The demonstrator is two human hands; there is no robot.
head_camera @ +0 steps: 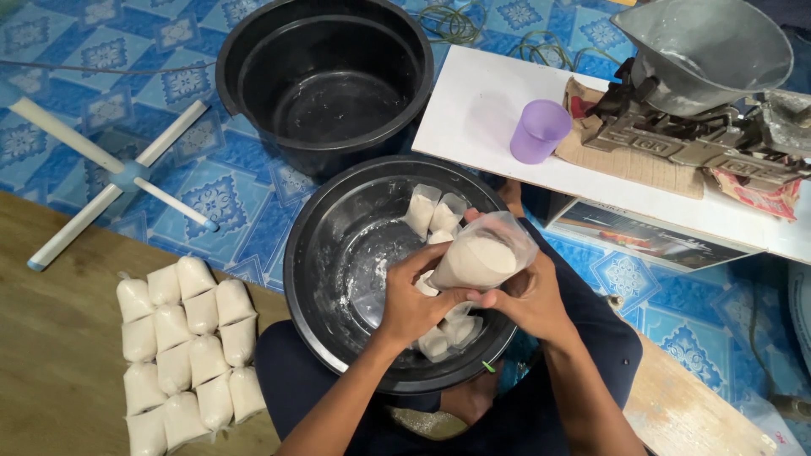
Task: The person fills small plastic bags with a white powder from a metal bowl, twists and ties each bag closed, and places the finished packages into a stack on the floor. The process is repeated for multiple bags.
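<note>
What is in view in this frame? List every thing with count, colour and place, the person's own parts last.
held bag: one, clear plastic with white powder, in both hands above the basin
basin: one, black, on the person's lap, holding several small white bags
tub: one, black, on the blue patterned floor behind the basin
packed bags: about fifteen, white, in rows on the wooden surface at left
cup: one, purple, on the white board
white board: one, at upper right
scale: one, grey metal with a pan, on the board
cross stand: one, white, on the floor at left
left hand: fingers around the bag's base
right hand: gripping the bag's side
</note>
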